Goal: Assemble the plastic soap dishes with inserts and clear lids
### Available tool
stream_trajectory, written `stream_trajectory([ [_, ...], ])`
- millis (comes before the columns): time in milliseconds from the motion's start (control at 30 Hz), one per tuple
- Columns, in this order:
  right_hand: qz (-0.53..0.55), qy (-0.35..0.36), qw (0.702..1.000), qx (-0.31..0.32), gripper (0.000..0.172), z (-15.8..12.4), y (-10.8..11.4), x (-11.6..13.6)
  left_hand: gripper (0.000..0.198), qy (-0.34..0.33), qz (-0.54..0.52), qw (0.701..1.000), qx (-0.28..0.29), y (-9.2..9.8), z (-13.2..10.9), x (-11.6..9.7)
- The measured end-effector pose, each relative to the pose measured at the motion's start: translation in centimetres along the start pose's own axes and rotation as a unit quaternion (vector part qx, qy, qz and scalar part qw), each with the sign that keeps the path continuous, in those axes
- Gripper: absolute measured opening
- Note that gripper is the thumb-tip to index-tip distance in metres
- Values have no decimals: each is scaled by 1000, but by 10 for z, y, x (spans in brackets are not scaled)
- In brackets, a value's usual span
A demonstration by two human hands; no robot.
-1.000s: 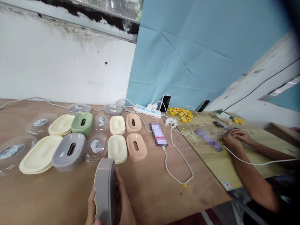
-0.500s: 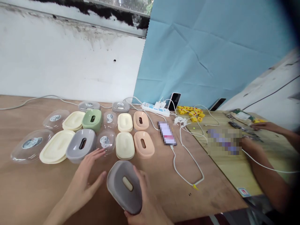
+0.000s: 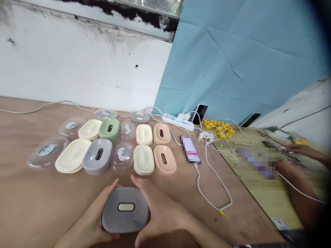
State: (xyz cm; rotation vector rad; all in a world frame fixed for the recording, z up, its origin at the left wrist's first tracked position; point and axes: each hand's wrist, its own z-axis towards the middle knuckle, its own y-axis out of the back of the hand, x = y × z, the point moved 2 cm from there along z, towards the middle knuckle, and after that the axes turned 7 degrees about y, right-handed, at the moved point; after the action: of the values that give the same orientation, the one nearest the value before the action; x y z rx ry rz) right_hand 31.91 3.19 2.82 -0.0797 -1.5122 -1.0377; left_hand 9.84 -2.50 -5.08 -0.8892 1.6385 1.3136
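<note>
A grey rounded plastic box [image 3: 126,220], with a cream piece showing in the slot of its top, sits low in the middle of the view between my hands. My left hand [image 3: 95,217] wraps round its left end, fingers at the far edge and thumb at the near edge. Curved round the right end, my right hand [image 3: 165,213] has its fingers beyond the far side and its thumb by the near side. Just behind stand a lilac-grey slotted box [image 3: 89,160], a clear lid [image 3: 122,155], stacked cream lids [image 3: 143,160] and a peach slotted piece [image 3: 165,160].
Behind lie a green box [image 3: 109,132] and a big clear lid [image 3: 46,153]. To the right are a phone [image 3: 190,148] on a white cable [image 3: 201,189], a power strip [image 3: 178,122] and yellow pieces [image 3: 219,128]. Another person's arm [image 3: 297,182] reaches over the adjoining table.
The grey box has turned from upright to sideways and shifted left. My left hand has come down from beside it onto its left end. The view has swung slightly left.
</note>
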Motion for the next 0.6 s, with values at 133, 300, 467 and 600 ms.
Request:
stream_trajectory([
  [133, -124, -67, 974, -177, 70, 48, 22, -2, 106, 33, -52, 998, -28, 4, -3, -2],
  [300, -304, -140, 935, -120, 78, 108, 1, -21, 95, 43, -75, 996, -22, 7, 3, -9],
  [467, -352, -159, 917, -97, 80, 122, -15, -29, 94, 20, -36, 999, 8, 8, 6, -8],
  [600, -325, -148, 929, -101, 83, 114, -13, -28, 98, -36, 55, 998, -13, 7, 6, -3],
])
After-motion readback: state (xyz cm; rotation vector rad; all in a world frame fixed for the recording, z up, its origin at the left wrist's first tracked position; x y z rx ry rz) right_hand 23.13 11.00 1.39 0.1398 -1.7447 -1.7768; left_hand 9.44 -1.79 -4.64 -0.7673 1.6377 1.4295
